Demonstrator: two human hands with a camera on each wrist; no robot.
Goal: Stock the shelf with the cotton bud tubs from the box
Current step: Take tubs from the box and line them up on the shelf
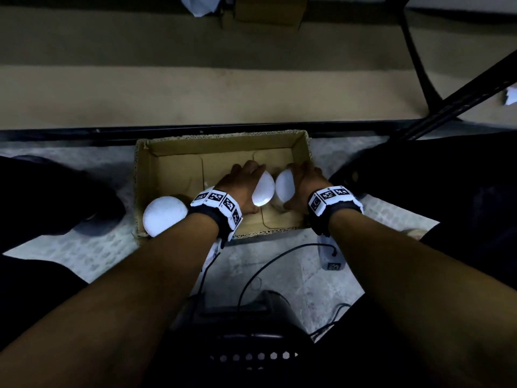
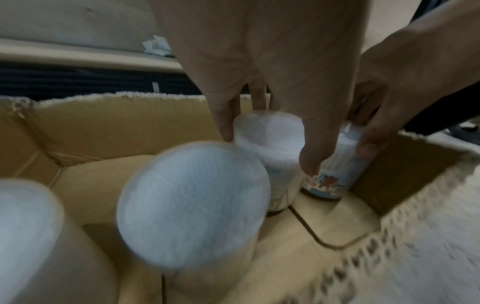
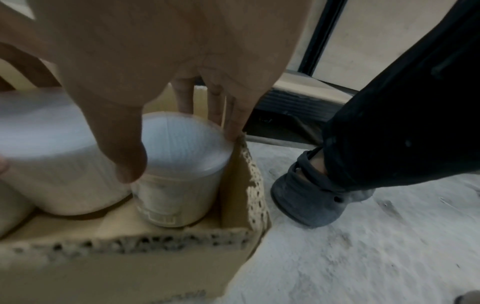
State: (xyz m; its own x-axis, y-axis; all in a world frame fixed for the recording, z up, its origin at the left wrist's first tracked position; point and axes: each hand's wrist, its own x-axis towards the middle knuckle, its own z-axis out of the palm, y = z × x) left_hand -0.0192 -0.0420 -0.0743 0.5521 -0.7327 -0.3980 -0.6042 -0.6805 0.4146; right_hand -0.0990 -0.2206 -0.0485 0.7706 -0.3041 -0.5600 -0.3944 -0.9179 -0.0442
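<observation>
Four white-lidded cotton bud tubs (image 2: 270,144) are seen upright in an open cardboard box (image 1: 167,152) on the floor, along its near wall. Two at the right stand side by side; the shelf (image 1: 195,93) lies beyond.

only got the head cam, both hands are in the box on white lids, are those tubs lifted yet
Observer: No. In the right wrist view the right tub has its base on the floor of the box, in the near right corner.
Operator: how's the right hand gripping
Observer: The right hand has its thumb in front of the lid and its fingers behind it.
Operator: and the left one
Observer: In the left wrist view the left hand pinches the left tub at the lid. Its base looks down too.
</observation>
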